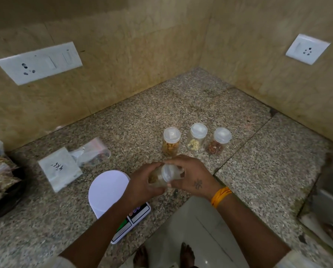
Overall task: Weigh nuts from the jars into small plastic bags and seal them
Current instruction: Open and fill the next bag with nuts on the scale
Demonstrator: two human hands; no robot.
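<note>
Both hands hold a small clear jar [159, 177] tilted on its side above the counter, beside the white kitchen scale [108, 190]. My left hand [142, 184] grips the jar's body, which has a few nuts inside. My right hand [192, 176] wraps its fingers round the jar's white lid [168, 172]. Behind stand three lidded jars in a row: one with yellowish nuts [171, 141], one with cashews [197, 137] and one with brown almonds [218, 141]. A pack of small plastic bags [60, 169] lies to the left, with a zip bag [93, 151] next to it.
A dark tray [9, 202] with filled bags sits at the left edge. A steel sink [327, 206] is at the right. Tiled walls with sockets [39, 62] close the corner. The counter front edge runs just under my forearms.
</note>
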